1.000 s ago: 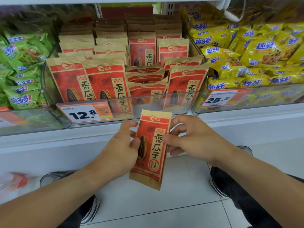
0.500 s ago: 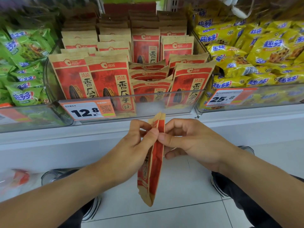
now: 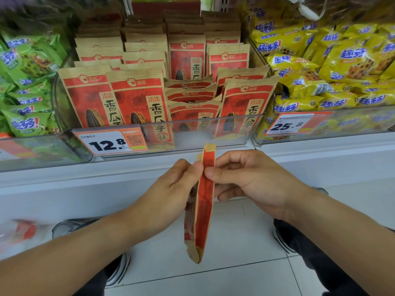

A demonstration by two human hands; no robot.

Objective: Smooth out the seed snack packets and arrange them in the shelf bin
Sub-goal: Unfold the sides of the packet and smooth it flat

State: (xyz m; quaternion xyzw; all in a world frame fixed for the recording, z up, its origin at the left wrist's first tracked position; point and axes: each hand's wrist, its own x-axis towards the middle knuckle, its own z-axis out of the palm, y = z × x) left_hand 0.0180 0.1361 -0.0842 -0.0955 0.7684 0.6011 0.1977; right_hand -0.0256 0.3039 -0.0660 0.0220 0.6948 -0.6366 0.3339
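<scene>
Head view: one seed packet [image 3: 203, 201] in hand, below the well-stocked shelf bin [image 3: 192, 133].
Left hand [image 3: 171, 189] and right hand [image 3: 252, 180] pinch it edge-on; middle row apparently needs tidying.

Both hands [image 3: 171, 184] [image 3: 252, 180] pinch an edge-on seed packet [image 3: 203, 210] below the shelf bin [image 3: 213, 133]

left price tag [image 3: 111, 144] "12.8", right price tag [image 3: 291, 124] "25.8", seed packets [image 3: 139, 103] "洽洽 香瓜子"

A: Green snack bags [image 3: 25, 86] heaped left, yellow cookie bags [image 3: 333, 67] heaped right.
B: Yep. Price tags reading 12.8 [image 3: 110, 144] and 25.8 [image 3: 292, 124], white floor tiles [image 3: 235, 263], dark shoes [image 3: 119, 268] down below.
</scene>
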